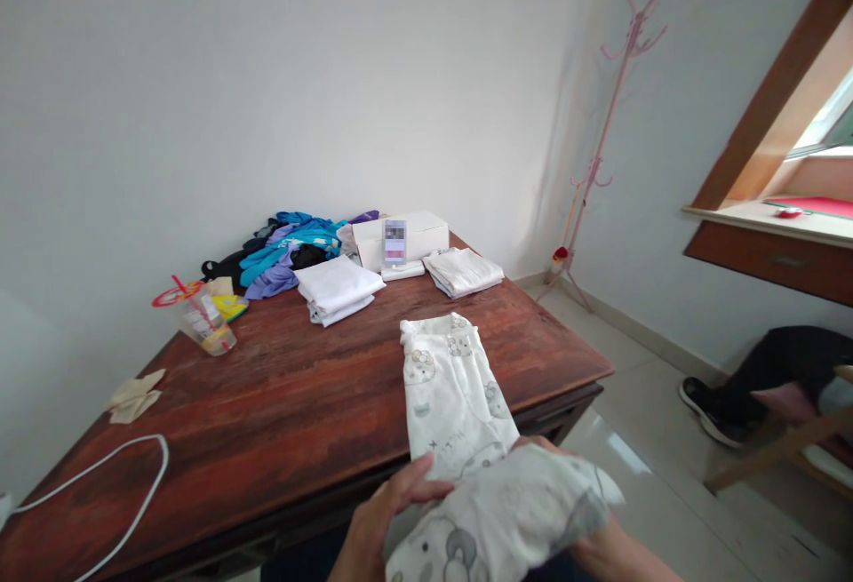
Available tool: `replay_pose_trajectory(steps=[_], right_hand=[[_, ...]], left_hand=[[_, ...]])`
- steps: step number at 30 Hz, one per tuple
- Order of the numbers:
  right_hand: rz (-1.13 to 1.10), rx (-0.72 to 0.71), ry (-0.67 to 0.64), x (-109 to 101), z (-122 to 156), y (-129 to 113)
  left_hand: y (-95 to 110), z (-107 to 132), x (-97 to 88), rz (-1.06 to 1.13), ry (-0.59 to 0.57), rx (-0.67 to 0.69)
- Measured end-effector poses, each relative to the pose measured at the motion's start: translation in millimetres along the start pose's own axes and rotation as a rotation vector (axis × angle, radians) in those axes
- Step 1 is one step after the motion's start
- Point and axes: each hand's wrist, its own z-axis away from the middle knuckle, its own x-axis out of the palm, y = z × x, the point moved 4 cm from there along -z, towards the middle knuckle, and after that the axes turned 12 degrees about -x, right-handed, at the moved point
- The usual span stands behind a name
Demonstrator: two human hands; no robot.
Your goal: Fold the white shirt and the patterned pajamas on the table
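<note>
A pair of white pajama trousers (453, 386), printed with grey cartoon figures, runs from the table top over its front edge towards me. The waist end lies flat on the wood, and the near part is lifted and folded over in front of my body. My left hand (390, 511) grips the fabric at the left of the fold, its fingers against the cloth. On the other side, my right hand (593, 542) holds the raised part from beneath, with most of its fingers hidden by the fabric.
Folded white cloths (339, 284) and a folded cream garment (463, 271) lie beyond, beside a white box (426, 231) with a phone (394, 243). Left are heaped clothes (286, 249), a plastic cup (210, 324) and a white cable (160, 466). A coat rack (609, 120) stands right, near a person's shoe (713, 413).
</note>
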Motion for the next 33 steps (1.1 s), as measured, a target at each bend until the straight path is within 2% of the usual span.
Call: replay_pose_trajectory(steps=[2, 5, 8, 12, 16, 18, 20, 23, 25, 27, 29, 31, 33], right_hand=[[-0.039, 0.029, 0.097, 4.5, -19.2, -4.9], [-0.123, 0.141, 0.19, 9.3, -54.7, -6.0], [-0.212, 0.198, 0.194, 11.4, -84.4, 1.4], [-0.239, 0.164, 0.131, 11.1, -112.5, 14.3], [-0.299, 0.16, 0.053, 11.7, -127.8, 20.3], [-0.379, 0.205, 0.021, 12.7, -131.0, 20.5], [-0.476, 0.255, 0.01, 13.3, -134.1, 18.1], [-0.601, 0.309, 0.019, 14.3, -144.2, 11.0], [-0.632, 0.324, 0.04, 15.0, -156.0, 9.0], [-0.605, 0.335, 0.049, 16.8, -170.4, 14.4], [-0.513, 0.337, 0.036, 19.6, -185.0, 28.8], [-0.329, 0.306, -0.009, 22.3, -197.2, 49.5], [-0.134, 0.261, -0.064, 24.7, -204.3, 71.8]], left_hand=[[10.2, -0.4, 3.9, 0.058, -0.002, 0.003], [24.2, -12.0, 9.9, 0.22, 0.031, -0.063], [32.5, -29.2, 16.2, 0.295, 0.043, -0.109], [36.6, -48.5, 18.6, 0.332, 0.019, -0.056], [33.9, -65.5, -1.4, 0.294, 0.258, -0.076], [38.4, -74.2, -14.0, 0.311, 0.331, -0.05], [48.8, -82.6, -22.3, 0.373, 0.282, -0.002], [68.6, -93.5, -24.4, 0.451, 0.079, -0.003], [79.6, -100.9, -23.7, 0.483, 0.002, -0.018], [84.4, -111.8, -23.2, 0.526, -0.021, -0.025], [80.8, -127.0, -23.2, 0.565, -0.013, -0.043], [70.1, -144.0, -25.5, 0.564, 0.06, -0.069], [58.2, -157.4, -29.9, 0.524, 0.187, -0.07]])
